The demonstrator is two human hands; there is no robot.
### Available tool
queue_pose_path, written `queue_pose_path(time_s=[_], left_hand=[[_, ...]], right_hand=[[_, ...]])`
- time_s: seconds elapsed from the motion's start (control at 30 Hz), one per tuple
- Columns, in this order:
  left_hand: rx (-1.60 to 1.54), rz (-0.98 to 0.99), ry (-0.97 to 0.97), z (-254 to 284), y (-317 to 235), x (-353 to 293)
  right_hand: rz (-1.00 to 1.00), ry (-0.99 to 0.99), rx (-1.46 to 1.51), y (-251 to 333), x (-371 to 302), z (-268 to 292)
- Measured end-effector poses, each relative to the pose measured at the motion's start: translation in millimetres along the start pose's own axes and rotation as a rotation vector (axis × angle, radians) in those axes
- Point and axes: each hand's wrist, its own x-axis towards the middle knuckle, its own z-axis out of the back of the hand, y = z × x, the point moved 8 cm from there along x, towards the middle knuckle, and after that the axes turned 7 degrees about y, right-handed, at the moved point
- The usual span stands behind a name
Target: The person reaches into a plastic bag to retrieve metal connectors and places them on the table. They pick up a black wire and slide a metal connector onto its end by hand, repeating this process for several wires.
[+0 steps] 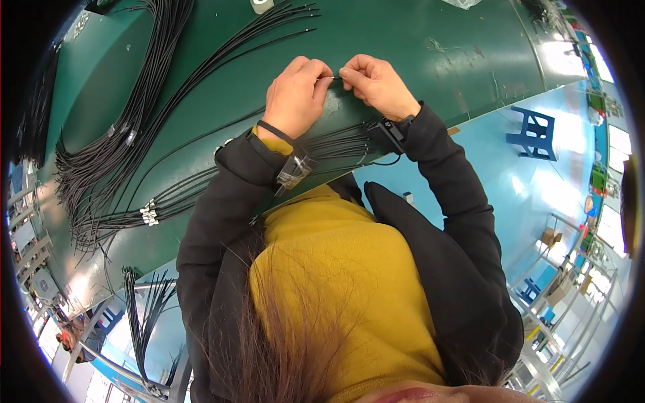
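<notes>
Two hands, the left hand [295, 94] and right hand [376, 84], pinch one thin black wire [334, 78] between fingertips near the green table [457, 47] edge, with bare surface beyond

black wires [134, 114], green table [416, 40]

Workshop floor around a green bench

I see a green worktable [470, 47], glossy blue floor [524, 181] (bright glare), a blue stool [534, 132] and metal racks [564, 295].

Single head-worn fisheye, steeply downward, close over green table [430, 40].
</notes>
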Motion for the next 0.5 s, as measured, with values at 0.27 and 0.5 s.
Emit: queue_pose_path(time_s=[0.27, 0.5], left_hand=[[0.320, -0.103, 0.044, 6.5, -2.9, -42.3], [0.589, -0.242, -0.111, 12.2, -36.0, -47.6]], right_hand=[[0.210, 0.190, -0.425, 9.2, -2.6, -26.4], [-0.121, 0.124, -0.116, 12.5, -5.7, -23.3]])
